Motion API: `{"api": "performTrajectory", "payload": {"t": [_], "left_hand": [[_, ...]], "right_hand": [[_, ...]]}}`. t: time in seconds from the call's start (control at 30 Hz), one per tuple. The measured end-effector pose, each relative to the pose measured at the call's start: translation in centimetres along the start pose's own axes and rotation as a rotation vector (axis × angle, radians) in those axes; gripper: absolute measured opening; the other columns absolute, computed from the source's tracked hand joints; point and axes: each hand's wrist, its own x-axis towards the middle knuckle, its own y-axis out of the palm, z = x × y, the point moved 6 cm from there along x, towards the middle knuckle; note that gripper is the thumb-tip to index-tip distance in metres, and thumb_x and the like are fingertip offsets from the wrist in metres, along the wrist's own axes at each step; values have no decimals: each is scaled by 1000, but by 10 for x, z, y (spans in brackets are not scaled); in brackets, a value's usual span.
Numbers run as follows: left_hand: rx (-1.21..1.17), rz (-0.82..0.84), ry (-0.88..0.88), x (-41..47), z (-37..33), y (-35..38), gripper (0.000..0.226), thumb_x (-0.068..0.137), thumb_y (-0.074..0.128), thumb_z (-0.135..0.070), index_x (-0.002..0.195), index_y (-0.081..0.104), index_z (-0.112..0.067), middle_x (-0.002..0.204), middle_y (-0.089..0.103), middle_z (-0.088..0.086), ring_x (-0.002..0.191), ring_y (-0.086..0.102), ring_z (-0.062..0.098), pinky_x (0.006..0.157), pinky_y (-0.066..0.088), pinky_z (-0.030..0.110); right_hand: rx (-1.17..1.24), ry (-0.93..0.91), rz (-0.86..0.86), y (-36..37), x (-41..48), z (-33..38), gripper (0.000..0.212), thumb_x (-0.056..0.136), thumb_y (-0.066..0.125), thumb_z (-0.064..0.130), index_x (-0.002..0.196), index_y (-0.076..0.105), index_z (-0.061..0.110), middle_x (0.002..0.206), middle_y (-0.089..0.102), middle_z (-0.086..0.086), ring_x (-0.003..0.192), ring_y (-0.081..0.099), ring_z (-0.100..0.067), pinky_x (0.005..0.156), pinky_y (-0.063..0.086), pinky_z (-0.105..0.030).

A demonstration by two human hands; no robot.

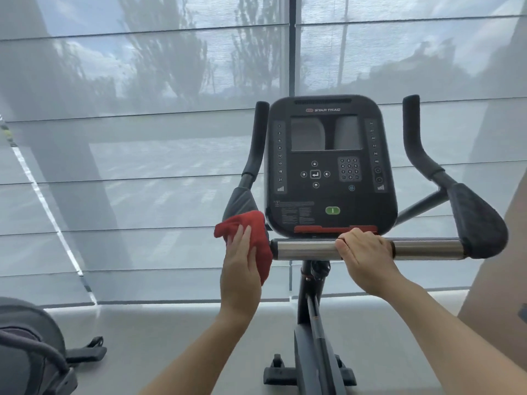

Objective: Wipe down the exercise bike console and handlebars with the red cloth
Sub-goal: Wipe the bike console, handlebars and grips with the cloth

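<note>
Under your right hand the crossbar is smooth, shiny metal. Your red cloth looks soft and napped. The console is matt black plastic with a glossy screen; the elbow pad looks grainy.

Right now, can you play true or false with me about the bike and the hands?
1. The red cloth is under the left hand. True.
2. The right hand holds a spray bottle. False: it grips the silver handlebar.
3. The cloth is wiping the console screen. False: it is at the bar's left end, below the left arm pad.
4. The console has a green button. True.
</note>
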Motion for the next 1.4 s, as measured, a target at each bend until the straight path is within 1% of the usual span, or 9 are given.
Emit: {"api": "performTrajectory", "payload": {"t": [0.13, 0.37, 0.5, 0.57, 0.73, 0.97, 1.13, 1.27, 1.4], "left_hand": [[26, 74, 92, 37, -9, -25, 31, 98, 38, -13, 120, 59, -20, 115, 64, -1, 100, 62, 22, 89, 46, 29], [123, 121, 313, 140, -31, -20, 29, 96, 40, -12, 116, 61, -17, 117, 64, 1, 107, 56, 17, 88, 33, 14], [391, 616, 450, 158, -18, 31, 30, 98, 39, -21, 120, 59, -15, 121, 59, 6, 116, 49, 21, 100, 32, 25], [506, 718, 503, 152, -4, 42, 31, 98, 37, -31, 115, 61, -19, 115, 59, 2, 114, 48, 19, 99, 33, 29], [473, 631, 560, 149, -2, 39, 30, 97, 38, -34, 109, 62, -21, 111, 61, -4, 109, 49, 15, 92, 35, 28], [504, 826, 672, 113, -19, 50, 30, 97, 35, -36, 93, 62, -22, 93, 65, -6, 91, 56, 14, 83, 42, 33], [451, 752, 628, 122, -18, 40, 31, 99, 33, -34, 100, 62, -24, 99, 66, -8, 97, 55, 11, 89, 41, 31], [416, 694, 580, 105, -25, 45, 31, 98, 36, -31, 81, 59, -18, 81, 65, -4, 79, 55, 13, 74, 39, 30], [270, 678, 479, 91, -28, 36, 29, 98, 38, -28, 88, 63, -16, 85, 67, -4, 81, 56, 13, 76, 39, 26]], "right_hand": [[-3, 12, 4, -2, -1, 2, 47, 88, 2, 52, 82, 44, 31, 80, 41, 12, 79, 40, -14, 77, 22, -30], [-8, 52, -3, -3, -1, 4, 39, 91, 2, 46, 76, 37, 39, 79, 40, 15, 81, 41, -12, 77, 17, -27], [-3, 63, 1, -4, 0, 6, 41, 91, -4, 46, 69, 29, 43, 78, 38, 16, 80, 40, -11, 80, 20, -26], [-3, 67, -1, -3, 0, 5, 40, 91, -4, 47, 69, 29, 42, 78, 38, 16, 80, 40, -11, 80, 22, -27], [-7, 82, -16, -2, 0, 5, 33, 94, 7, 43, 69, 29, 41, 77, 38, 15, 78, 39, -12, 79, 22, -27], [-29, 88, 17, -2, 1, 3, 35, 95, 9, 41, 79, 39, 34, 83, 42, 12, 81, 40, -13, 81, 22, -27], [-10, 79, 3, -2, 1, 2, 46, 92, -3, 46, 77, 38, 34, 81, 42, 13, 81, 40, -12, 80, 23, -27], [-13, 85, 15, -3, 1, 3, 38, 96, 7, 41, 76, 38, 32, 81, 41, 12, 81, 39, -14, 78, 21, -28], [0, 81, 16, -4, 0, 4, 43, 87, -2, 50, 74, 36, 34, 80, 40, 13, 81, 38, -13, 78, 20, -28]]}}
